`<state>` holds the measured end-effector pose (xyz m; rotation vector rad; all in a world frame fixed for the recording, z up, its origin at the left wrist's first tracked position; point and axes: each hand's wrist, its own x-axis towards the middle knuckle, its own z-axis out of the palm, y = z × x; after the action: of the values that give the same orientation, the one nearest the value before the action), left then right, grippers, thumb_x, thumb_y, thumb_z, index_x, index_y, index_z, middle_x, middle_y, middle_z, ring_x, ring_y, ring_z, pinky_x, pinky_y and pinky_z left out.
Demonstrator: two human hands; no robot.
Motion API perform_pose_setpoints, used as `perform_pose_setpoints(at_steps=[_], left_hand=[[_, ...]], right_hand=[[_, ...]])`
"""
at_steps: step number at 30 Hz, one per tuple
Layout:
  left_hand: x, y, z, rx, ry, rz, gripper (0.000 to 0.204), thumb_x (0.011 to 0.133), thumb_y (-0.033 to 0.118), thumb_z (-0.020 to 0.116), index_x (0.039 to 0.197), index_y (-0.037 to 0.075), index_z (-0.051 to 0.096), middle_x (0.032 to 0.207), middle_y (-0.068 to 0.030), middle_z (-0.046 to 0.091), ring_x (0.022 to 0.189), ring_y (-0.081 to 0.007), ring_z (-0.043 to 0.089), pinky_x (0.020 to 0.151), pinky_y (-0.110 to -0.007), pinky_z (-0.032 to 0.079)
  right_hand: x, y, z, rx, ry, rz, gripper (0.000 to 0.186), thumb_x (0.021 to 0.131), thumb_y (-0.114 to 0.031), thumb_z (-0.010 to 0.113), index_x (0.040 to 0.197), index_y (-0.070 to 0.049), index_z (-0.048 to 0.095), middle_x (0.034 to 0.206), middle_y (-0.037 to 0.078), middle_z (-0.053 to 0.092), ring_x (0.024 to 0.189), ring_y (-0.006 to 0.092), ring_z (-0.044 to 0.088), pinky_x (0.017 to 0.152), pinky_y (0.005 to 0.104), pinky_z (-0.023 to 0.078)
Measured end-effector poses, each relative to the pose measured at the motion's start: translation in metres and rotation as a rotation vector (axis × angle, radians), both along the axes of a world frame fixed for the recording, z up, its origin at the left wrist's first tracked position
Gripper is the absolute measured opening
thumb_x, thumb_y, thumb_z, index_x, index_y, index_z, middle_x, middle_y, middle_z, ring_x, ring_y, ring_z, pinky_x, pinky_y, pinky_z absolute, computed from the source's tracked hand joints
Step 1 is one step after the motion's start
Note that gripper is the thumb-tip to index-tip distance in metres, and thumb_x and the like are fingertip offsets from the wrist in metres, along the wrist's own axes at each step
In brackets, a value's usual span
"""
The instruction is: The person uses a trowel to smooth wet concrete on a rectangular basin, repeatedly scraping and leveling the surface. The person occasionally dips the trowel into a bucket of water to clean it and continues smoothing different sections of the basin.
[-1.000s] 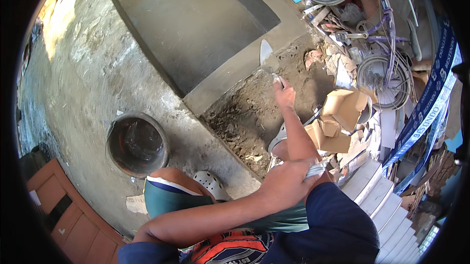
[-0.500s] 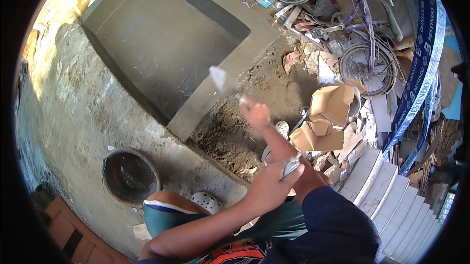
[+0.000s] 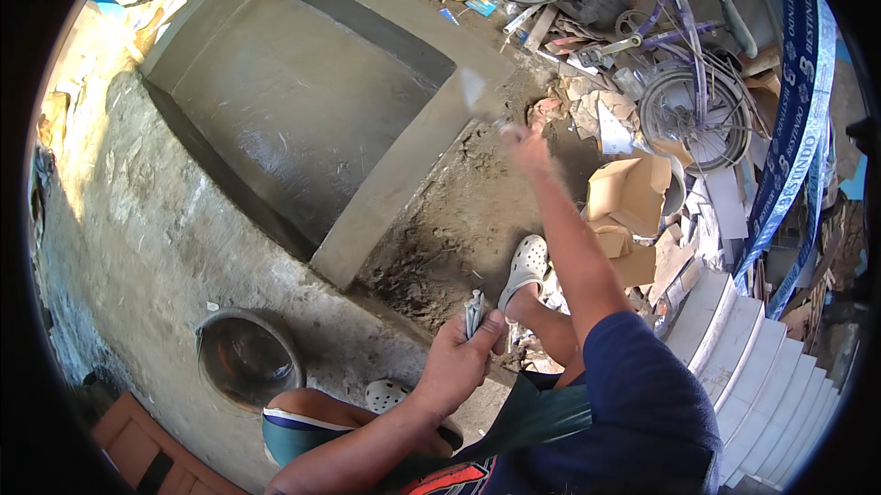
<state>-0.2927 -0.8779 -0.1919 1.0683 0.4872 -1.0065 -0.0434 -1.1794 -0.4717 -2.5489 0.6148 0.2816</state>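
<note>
My right hand (image 3: 529, 152) reaches forward, its fingers wrapped round the handle of a small trowel (image 3: 473, 89). The trowel's pale blade, blurred by motion, is over the far right corner of a smooth grey cement rim (image 3: 390, 181). That rim borders a shallow rectangular cement basin (image 3: 303, 96) with a damp sheen on its floor. Close to my body, my left hand (image 3: 456, 362) grips a narrow, ridged grey thing (image 3: 473, 313) that stands up from the fist; its kind is unclear.
A round dark bucket (image 3: 248, 359) stands at the lower left on rough concrete. Loose soil (image 3: 418, 266) lies along the rim. To the right are an open cardboard box (image 3: 630, 192), a purple bicycle (image 3: 693, 82), scraps and stacked white slabs (image 3: 734, 357). My shoes rest near the soil.
My right hand has moved away and rightward along the rim with the trowel. My left hand has come down and left, off my right forearm, still gripping the grey thing.
</note>
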Motion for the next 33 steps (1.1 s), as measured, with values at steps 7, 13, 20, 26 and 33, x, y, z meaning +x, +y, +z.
perform_pose_setpoints(at_steps=[7, 13, 20, 26, 33], left_hand=[[0.010, -0.016, 0.001, -0.022, 0.010, 0.008, 0.030, 0.115, 0.036, 0.061, 0.104, 0.009, 0.067, 0.079, 0.0019, 0.062, 0.055, -0.0057, 0.049, 0.050, -0.026, 0.039], [0.006, 0.000, -0.010, 0.071, 0.072, 0.034, 0.033, 0.115, 0.036, 0.061, 0.101, 0.007, 0.067, 0.082, -0.0026, 0.064, 0.056, -0.0092, 0.055, 0.049, -0.027, 0.043], [0.005, 0.012, -0.033, 0.138, 0.080, 0.097, 0.034, 0.114, 0.036, 0.061, 0.097, 0.007, 0.068, 0.080, -0.0038, 0.065, 0.051, -0.0104, 0.055, 0.047, -0.028, 0.043], [0.014, 0.004, -0.030, 0.071, 0.018, 0.119, 0.032, 0.114, 0.035, 0.062, 0.100, 0.007, 0.066, 0.080, -0.0026, 0.065, 0.051, -0.0094, 0.053, 0.045, -0.028, 0.041], [0.009, -0.002, -0.017, 0.048, -0.009, 0.106, 0.031, 0.114, 0.038, 0.063, 0.100, 0.010, 0.066, 0.078, 0.0008, 0.064, 0.053, -0.0071, 0.052, 0.047, -0.026, 0.040]], right_hand=[[-0.085, 0.062, 0.015, 0.094, -0.382, 0.502, 0.057, 0.103, -0.058, 0.064, 0.125, -0.008, 0.079, 0.096, 0.026, 0.080, 0.095, 0.0391, 0.082, 0.086, 0.0507, 0.068], [0.034, -0.013, 0.013, -0.306, -0.306, 0.047, 0.049, 0.100, -0.052, 0.067, 0.125, -0.012, 0.080, 0.104, 0.028, 0.079, 0.103, 0.0438, 0.079, 0.090, 0.0517, 0.064], [0.066, -0.037, 0.000, -0.057, -0.215, 0.010, 0.044, 0.101, -0.049, 0.064, 0.125, -0.015, 0.078, 0.103, 0.026, 0.080, 0.101, 0.0446, 0.079, 0.088, 0.0542, 0.064], [-0.083, 0.054, 0.008, -0.022, -0.142, 0.410, 0.048, 0.104, -0.055, 0.062, 0.125, -0.016, 0.079, 0.099, 0.022, 0.081, 0.090, 0.0398, 0.081, 0.081, 0.0520, 0.066], [0.001, 0.008, -0.003, -0.349, -0.239, 0.173, 0.051, 0.101, -0.057, 0.063, 0.110, -0.009, 0.079, 0.094, 0.023, 0.081, 0.091, 0.0428, 0.080, 0.087, 0.0533, 0.065]])
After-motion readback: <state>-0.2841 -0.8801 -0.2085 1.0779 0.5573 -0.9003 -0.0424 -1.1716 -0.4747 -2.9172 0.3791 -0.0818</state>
